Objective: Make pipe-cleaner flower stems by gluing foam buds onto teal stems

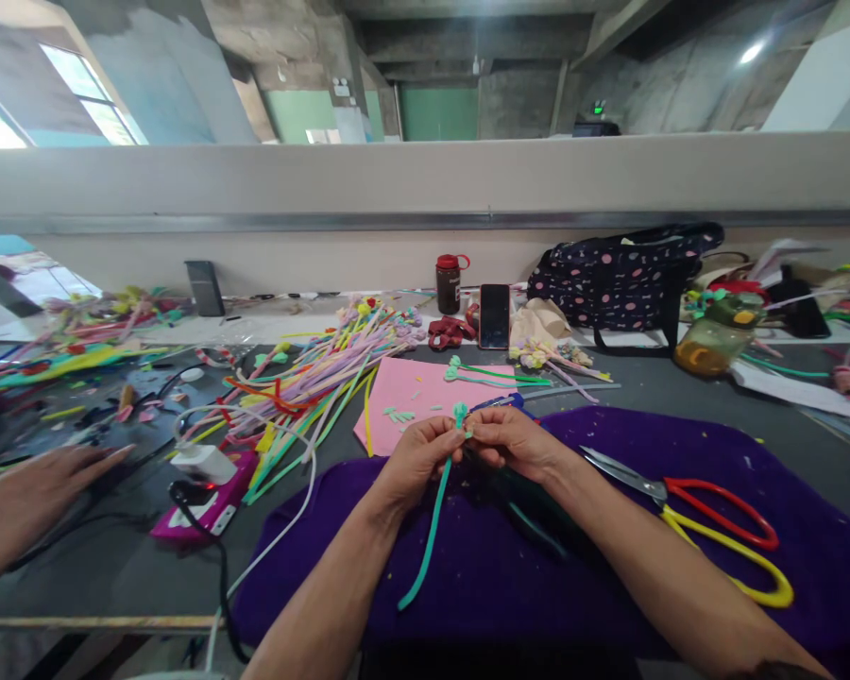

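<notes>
Over a purple cloth, my left hand is closed in a pinch on a mint-green pipe cleaner flower. Its green stem hangs down below my fingers. My right hand pinches the same flower just under its head, fingertips meeting those of my left hand. Behind the hands, a pink sheet bears short green pipe cleaner pieces and other green flowers with stems. A blue-handled tool lies just behind my right hand, partly hidden.
Large scissors with red and yellow handles lie right of my right forearm. Pipe cleaners are heaped at left, near a pink power strip with cables. Another person's hand rests farther left. A phone and bottle stand behind.
</notes>
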### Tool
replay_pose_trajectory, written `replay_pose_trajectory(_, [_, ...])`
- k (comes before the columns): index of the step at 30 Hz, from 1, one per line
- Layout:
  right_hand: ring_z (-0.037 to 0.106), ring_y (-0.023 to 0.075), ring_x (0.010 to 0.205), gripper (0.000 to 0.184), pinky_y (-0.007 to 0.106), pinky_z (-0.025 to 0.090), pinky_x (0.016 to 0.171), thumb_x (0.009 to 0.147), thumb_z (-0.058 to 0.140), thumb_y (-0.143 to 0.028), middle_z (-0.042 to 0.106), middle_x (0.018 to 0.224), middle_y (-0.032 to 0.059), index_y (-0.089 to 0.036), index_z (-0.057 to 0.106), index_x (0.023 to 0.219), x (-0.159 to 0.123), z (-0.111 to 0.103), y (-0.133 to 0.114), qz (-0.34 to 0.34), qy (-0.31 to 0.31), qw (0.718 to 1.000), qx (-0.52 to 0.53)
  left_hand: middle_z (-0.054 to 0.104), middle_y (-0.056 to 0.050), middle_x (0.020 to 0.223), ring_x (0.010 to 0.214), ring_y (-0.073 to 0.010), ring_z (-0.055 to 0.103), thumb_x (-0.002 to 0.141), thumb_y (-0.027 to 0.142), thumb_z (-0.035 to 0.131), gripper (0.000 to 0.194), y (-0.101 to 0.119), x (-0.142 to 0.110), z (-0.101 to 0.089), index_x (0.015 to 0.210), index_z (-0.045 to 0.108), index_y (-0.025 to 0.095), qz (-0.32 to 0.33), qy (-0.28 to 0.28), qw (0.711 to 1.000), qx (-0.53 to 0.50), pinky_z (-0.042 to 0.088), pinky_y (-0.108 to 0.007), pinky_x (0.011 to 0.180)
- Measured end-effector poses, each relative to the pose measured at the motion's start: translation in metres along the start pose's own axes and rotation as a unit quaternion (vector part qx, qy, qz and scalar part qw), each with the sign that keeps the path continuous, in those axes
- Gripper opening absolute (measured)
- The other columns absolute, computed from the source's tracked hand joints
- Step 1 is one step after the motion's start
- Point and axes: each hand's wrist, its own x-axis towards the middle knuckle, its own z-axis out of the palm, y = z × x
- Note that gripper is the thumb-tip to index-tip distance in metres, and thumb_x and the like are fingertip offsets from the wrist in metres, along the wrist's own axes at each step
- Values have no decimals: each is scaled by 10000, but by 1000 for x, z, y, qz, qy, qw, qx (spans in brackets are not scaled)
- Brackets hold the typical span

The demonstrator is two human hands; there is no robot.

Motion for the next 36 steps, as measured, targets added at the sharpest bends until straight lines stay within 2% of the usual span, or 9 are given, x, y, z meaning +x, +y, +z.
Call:
replay_pose_trajectory(6, [361,42,350,267,176,215,355,647,679,-379,473,462,-63,-141,563,681,1,1,2,-9,16,1000,-17,488,44,475,319,-7,250,675,386,652,281,-2,3,-1,628,517,144,-10,13,1000,-17,124,-161,328])
replay_pose_trajectory(14, [375,50,383,193,169,251,385,724,593,-343,522,494,-46,-154,559,701,-1,5,-3,-42,90,985,-142,515,37,495,292,6,265,680,395,643,283,-4,6,-6,647,572,123,-27,20,999,-23,128,-152,301])
replay_pose_trajectory(23, [411,63,383,186,167,283,379,741,556,-336,477,461,-55,-161,541,682,3,11,3,-89,128,958,-239,400,66,357,280,-13,263,726,408,597,303,-9,10,-7,616,559,129,-40,6,999,-29,144,-145,304])
replay_pose_trajectory(26, [439,76,393,209,171,311,383,750,530,-353,494,459,-43,-159,561,680,1,2,-6,-98,142,932,-318,354,79,343,276,-7,225,730,410,591,318,-7,11,-8,591,534,131,-44,9,998,-47,124,-142,302])
replay_pose_trajectory(32, [448,104,436,284,197,328,428,804,411,-394,513,510,-24,-161,569,767,-3,-48,-30,-128,277,849,-432,318,85,330,276,-1,211,718,378,608,302,-3,11,-15,575,533,123,-73,10,994,-79,113,-128,294])
replay_pose_trajectory(36, [535,151,651,224,232,371,594,771,486,-340,594,667,23,-171,609,692,-1,-59,-28,-115,285,788,-533,402,66,403,293,7,233,717,351,616,271,-6,12,-19,606,544,115,-59,-2,994,-94,136,-124,294])
